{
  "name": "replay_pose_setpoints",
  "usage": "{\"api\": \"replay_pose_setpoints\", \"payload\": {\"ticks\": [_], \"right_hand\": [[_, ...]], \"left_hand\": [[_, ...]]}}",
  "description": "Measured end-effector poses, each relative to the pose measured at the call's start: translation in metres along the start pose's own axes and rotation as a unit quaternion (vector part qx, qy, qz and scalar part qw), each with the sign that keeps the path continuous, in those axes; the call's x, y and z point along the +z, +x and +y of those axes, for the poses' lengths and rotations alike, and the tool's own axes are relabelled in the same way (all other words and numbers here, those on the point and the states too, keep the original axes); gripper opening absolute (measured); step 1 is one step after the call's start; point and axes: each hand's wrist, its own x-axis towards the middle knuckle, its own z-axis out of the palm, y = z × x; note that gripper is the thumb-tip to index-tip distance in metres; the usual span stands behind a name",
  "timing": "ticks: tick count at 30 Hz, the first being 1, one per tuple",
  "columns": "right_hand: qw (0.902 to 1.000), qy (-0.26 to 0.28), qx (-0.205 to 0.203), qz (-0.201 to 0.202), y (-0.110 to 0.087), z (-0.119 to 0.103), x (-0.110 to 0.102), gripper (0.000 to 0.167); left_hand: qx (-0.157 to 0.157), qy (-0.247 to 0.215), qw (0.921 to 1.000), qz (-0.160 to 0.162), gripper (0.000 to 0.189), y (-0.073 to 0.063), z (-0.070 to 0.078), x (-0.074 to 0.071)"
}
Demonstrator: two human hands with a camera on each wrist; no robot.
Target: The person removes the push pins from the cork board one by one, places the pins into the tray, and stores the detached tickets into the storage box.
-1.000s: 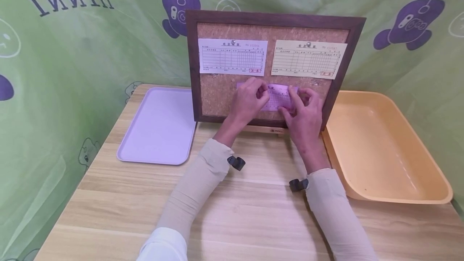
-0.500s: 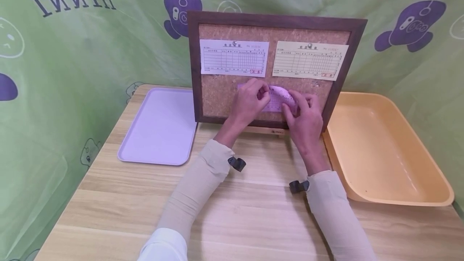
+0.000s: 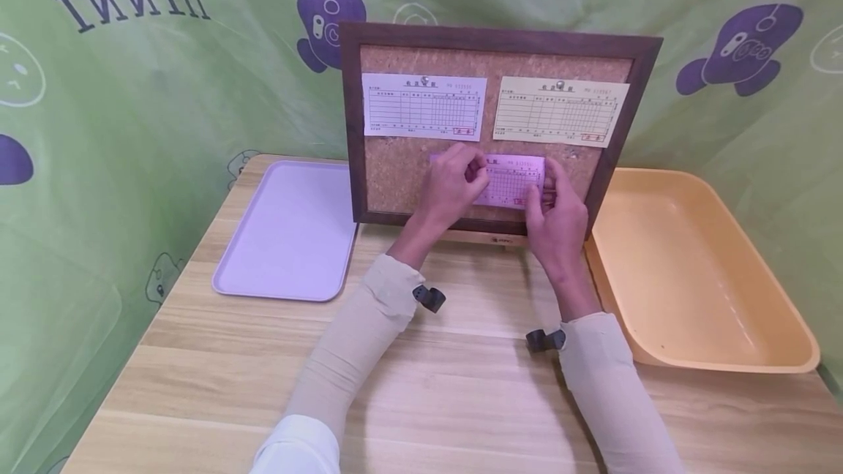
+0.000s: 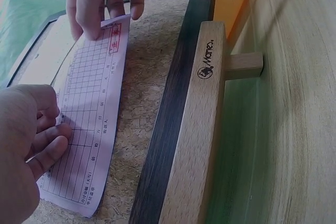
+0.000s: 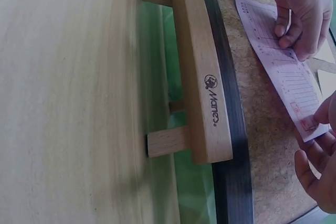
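A pink printed receipt (image 3: 510, 183) lies against the lower middle of a dark-framed corkboard (image 3: 398, 178). My left hand (image 3: 446, 183) has its fingers curled at the receipt's upper middle and covers much of its left half. Whether a pin sits between that thumb and index finger I cannot tell. At the receipt's right end, my right hand (image 3: 561, 214) pinches the edge, thumb in front and fingers behind. The right wrist view shows this pinch beside the red stamp on the receipt (image 5: 294, 85). Seen from the left wrist, the sheet (image 4: 86, 114) is nearly flat.
Above hang a white receipt (image 3: 424, 108) and a cream receipt (image 3: 560, 112), each under a round pin. The board leans on a wooden stand (image 4: 197, 114). A lilac tray (image 3: 290, 229) lies to its left, a deep orange tray (image 3: 705, 276) to its right.
The receipt's right half, bulging outward half a second ago, now lies smoother. My right hand has shifted slightly right to its end. My left hand has stayed in place.
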Motion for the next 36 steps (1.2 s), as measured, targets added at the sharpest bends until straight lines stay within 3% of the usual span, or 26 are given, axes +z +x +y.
{"api": "replay_pose_setpoints", "payload": {"ticks": [9, 20, 24, 30, 36], "right_hand": [[0.9978, 0.054, 0.037, 0.013, -0.003, -0.006, -0.008, 0.033], [0.993, 0.097, 0.06, 0.03, -0.005, -0.017, -0.02, 0.026], [0.9921, 0.1, 0.07, 0.029, -0.007, -0.022, -0.031, 0.023], [0.982, 0.117, 0.147, 0.024, -0.007, -0.03, -0.055, 0.021], [0.9867, 0.08, 0.141, 0.019, -0.01, -0.024, -0.08, 0.023]], "left_hand": [[-0.02, -0.02, 0.9995, -0.016, 0.004, -0.005, 0.002, -0.006], [-0.032, -0.033, 0.9985, -0.03, 0.005, -0.015, 0.006, -0.028], [-0.031, -0.027, 0.9987, -0.029, 0.005, -0.021, 0.005, -0.041], [-0.014, -0.027, 0.9992, -0.027, 0.006, -0.032, 0.003, -0.06], [-0.012, -0.008, 0.9999, 0.002, 0.009, -0.049, -0.005, -0.077]]}}
